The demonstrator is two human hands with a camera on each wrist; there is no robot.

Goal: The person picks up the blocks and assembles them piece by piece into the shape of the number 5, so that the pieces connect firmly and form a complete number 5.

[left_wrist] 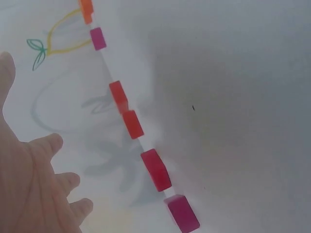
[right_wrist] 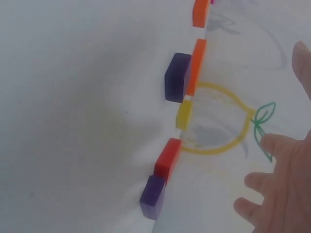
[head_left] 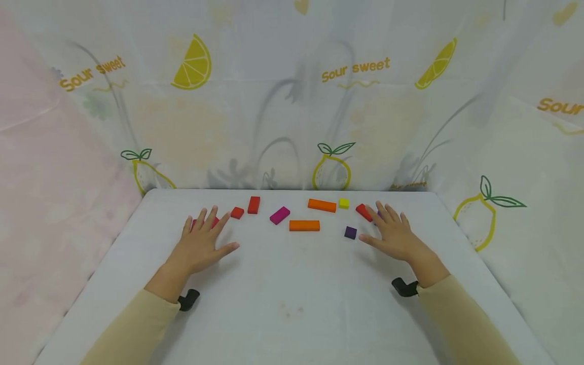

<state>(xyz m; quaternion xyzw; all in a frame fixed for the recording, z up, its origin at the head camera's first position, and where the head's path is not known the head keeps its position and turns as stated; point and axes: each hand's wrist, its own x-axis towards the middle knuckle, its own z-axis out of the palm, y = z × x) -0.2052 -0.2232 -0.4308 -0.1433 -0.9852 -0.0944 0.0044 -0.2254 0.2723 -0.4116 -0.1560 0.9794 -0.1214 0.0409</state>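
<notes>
My left hand (head_left: 201, 249) is spread over the left part of the table, fingers apart and holding nothing. Its fingertips partly cover a crimson block (left_wrist: 156, 170) and a magenta block (left_wrist: 183, 214) in the head view. Just beyond its index finger lie a small red block (head_left: 237, 213) and a longer red block (head_left: 253, 205). On the right, my right hand (head_left: 396, 237) is likewise spread and holds nothing. A dark purple block (head_left: 350, 232) sits beside its thumb. Its fingers overlap a red block (head_left: 363, 212) and a purple block (right_wrist: 152, 196).
Toward the table's back, between the hands, lie a magenta block (head_left: 280, 215), two orange bars, the nearer orange bar (head_left: 304, 225) and farther orange bar (head_left: 322, 205), and a yellow cube (head_left: 344, 203). A lemon-print curtain (head_left: 264, 116) hangs behind the white table (head_left: 292, 284).
</notes>
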